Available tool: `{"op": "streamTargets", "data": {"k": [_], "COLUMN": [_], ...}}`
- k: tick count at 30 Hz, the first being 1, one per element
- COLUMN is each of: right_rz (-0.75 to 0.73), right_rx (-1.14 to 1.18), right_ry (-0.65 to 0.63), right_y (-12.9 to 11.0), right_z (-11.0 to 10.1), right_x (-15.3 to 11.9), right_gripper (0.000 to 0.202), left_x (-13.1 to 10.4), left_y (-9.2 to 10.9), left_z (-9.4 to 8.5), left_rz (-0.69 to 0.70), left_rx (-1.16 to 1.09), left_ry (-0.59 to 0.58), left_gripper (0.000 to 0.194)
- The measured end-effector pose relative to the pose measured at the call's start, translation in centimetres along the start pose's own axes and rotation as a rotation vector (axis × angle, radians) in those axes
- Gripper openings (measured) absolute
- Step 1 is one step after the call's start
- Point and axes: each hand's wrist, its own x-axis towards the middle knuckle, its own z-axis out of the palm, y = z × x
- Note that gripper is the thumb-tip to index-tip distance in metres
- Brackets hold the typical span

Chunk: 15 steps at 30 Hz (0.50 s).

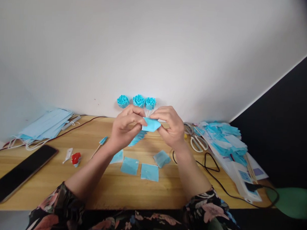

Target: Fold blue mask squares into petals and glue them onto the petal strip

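A small piece of light blue mask fabric, with its right end narrowed to a point, is held up above the table between both hands. My left hand pinches its left end. My right hand grips the right end between thumb and fingers. Below lie loose blue fabric squares, among them one square near the front and another square beside it. A crumpled blue piece rests to their right. Behind the hands, a row of blue fabric pieces is partly covered.
Three blue fabric roses stand against the wall. Left are stacked face masks, a phone, a red wrapper and a blue-tipped stick. Right are scissors, a blue scrap pile, a power strip and a black cable.
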Motion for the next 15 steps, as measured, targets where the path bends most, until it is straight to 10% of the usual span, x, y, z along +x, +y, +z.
{"op": "streamTargets", "data": {"k": [15], "right_rz": [0.6], "right_rx": [0.443], "right_ry": [-0.099], "right_y": [0.6], "right_z": [1.3], "right_x": [-0.3], "right_gripper": [0.023], "left_x": [0.5], "left_y": [-0.6], "left_z": [0.2], "left_rz": [-0.472], "left_rx": [-0.171], "left_ry": [0.021], "left_gripper": [0.023]}}
